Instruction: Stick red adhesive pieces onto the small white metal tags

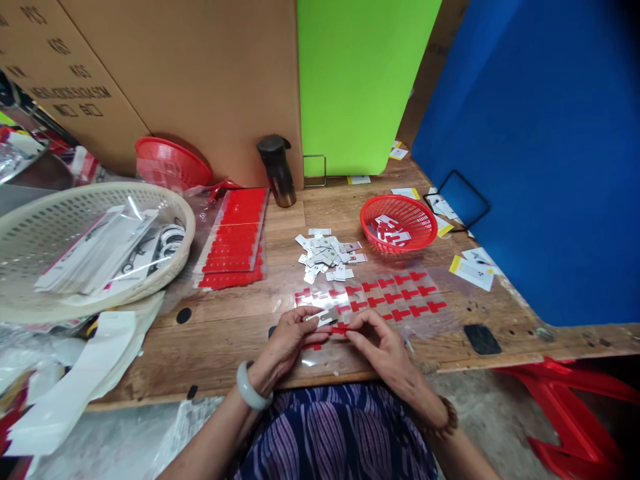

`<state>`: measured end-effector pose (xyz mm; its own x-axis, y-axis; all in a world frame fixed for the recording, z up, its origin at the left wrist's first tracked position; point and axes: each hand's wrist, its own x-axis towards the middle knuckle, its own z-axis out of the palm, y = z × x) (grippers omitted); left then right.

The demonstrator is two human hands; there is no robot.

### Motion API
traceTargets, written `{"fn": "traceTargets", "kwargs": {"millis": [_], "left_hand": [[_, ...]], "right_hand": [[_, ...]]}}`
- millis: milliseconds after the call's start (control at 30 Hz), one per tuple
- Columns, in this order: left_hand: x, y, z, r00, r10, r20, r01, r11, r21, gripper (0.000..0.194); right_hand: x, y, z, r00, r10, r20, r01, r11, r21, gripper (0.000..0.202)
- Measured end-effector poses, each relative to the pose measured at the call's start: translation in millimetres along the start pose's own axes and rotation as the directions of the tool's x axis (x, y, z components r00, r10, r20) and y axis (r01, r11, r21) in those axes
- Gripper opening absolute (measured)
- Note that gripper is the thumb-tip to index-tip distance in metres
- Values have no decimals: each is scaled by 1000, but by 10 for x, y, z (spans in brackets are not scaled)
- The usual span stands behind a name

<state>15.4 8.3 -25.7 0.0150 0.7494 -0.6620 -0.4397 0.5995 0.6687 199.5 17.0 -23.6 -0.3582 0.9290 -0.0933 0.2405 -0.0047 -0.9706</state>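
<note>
My left hand [287,337] pinches a small white-and-grey card [324,317] between thumb and fingers. A small red T-shaped sticker [340,330] lies along the card's lower edge, and my right hand [380,340] has thumb and forefinger closed on its right end. Beneath and beyond my hands, a clear plastic sheet [435,327] with rows of red T-shaped stickers [400,314] rests on the wooden table. A loose pile of similar small cards [327,253] sits just past the sheet. Farther right, a red plastic basket [425,233] contains several cards with red on them.
Stacked red sticker sheets [235,233] lie left of the card pile. Behind them stands a dark tumbler [279,171]. A large white basket [183,257] with packaged cards occupies the left. Green [365,87] and blue panels [540,167] border the back and right. A red stool [575,407] is below.
</note>
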Motion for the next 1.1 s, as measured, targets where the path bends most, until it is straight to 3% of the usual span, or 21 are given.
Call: {"fn": "traceTargets", "kwargs": {"millis": [233, 567, 1100], "left_hand": [[-198, 103, 12, 990, -86, 112, 85, 996, 7, 27], [-205, 89, 35, 990, -84, 113, 81, 996, 34, 29], [-230, 104, 82, 993, -77, 93, 72, 996, 56, 26]], "right_hand": [[141, -54, 63, 989, -117, -91, 110, 991, -71, 9], [129, -23, 84, 992, -128, -7, 127, 989, -80, 9], [124, -1, 115, 992, -118, -34, 116, 992, -54, 10]]}}
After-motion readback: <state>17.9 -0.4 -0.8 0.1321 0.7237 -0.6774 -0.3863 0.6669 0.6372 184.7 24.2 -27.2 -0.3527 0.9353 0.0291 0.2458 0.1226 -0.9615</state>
